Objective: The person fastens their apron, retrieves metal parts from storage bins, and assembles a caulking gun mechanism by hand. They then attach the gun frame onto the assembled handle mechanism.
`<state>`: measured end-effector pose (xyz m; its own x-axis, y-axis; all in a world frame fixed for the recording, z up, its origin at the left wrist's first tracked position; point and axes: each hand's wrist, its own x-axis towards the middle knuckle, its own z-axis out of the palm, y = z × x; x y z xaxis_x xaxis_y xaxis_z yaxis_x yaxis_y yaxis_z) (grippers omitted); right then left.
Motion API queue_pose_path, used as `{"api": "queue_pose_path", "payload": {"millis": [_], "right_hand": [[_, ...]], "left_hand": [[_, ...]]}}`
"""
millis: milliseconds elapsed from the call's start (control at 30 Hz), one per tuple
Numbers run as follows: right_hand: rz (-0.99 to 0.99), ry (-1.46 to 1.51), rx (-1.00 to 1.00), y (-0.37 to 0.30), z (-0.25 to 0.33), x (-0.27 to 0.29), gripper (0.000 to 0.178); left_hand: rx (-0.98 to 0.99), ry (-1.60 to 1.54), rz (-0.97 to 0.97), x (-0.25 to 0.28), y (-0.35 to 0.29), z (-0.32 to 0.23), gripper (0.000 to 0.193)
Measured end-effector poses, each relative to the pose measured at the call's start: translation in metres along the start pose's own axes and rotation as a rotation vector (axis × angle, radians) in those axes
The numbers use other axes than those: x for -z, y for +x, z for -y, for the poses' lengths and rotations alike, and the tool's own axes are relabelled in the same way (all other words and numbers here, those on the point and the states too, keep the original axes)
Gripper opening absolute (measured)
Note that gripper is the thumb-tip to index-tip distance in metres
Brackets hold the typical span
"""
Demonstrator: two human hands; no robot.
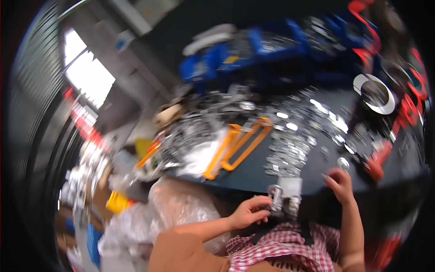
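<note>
At the front edge of the dark table, my left hand (250, 212) is closed around a shiny silver metal part (275, 195), blurred by motion. Beside that part a pale square piece (290, 185) lies at the edge. My right hand (340, 185) is over the table edge, thumb and fingers curled together. A tiny glint shows at its fingertips, too small to name. Just beyond it lies a round silver piece (343, 163). Many small silver metal pieces (285, 154) are spread on the table between and beyond both hands.
Two orange frame-like handles (244, 145) lie left of the pieces. Blue bins (276, 45) of metal parts line the back. A red-handled tool (379, 161) and a white ring-shaped object (389, 106) are at right. Clear plastic bags (181, 204) sit below left.
</note>
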<state>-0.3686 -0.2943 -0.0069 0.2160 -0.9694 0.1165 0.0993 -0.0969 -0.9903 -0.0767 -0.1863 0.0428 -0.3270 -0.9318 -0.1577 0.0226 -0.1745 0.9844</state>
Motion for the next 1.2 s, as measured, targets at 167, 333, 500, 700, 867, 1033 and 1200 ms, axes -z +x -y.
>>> {"api": "queue_pose_path", "payload": {"millis": [167,333,500,700,867,1033,1200], "right_hand": [[-0.027,0.043,0.004,0.003,0.004,0.002,0.013],[-0.036,0.315,-0.005,-0.032,0.02,-0.019,0.017],[0.014,-0.11,0.309,-0.041,0.049,-0.06,0.02],[-0.121,-0.22,0.564,-0.035,0.055,-0.084,0.023],[-0.156,-0.179,0.54,-0.039,0.059,-0.092,0.026],[-0.116,-0.118,0.429,-0.043,0.057,-0.092,0.025],[-0.089,-0.175,0.456,-0.042,0.056,-0.091,0.024]], "left_hand": [[0.017,-0.019,0.039,-0.026,0.053,-0.013,0.029],[-0.067,-0.388,-0.145,-0.046,0.074,-0.025,0.029],[-0.056,-0.322,-0.083,-0.051,0.062,-0.034,0.027],[-0.546,0.135,-0.223,-0.062,0.052,-0.024,0.026],[-0.751,0.356,-0.316,-0.059,0.05,-0.026,0.028],[-0.87,0.578,-0.377,-0.056,0.051,-0.033,0.028],[-0.937,0.673,-0.427,-0.053,0.052,-0.027,0.032]]}}
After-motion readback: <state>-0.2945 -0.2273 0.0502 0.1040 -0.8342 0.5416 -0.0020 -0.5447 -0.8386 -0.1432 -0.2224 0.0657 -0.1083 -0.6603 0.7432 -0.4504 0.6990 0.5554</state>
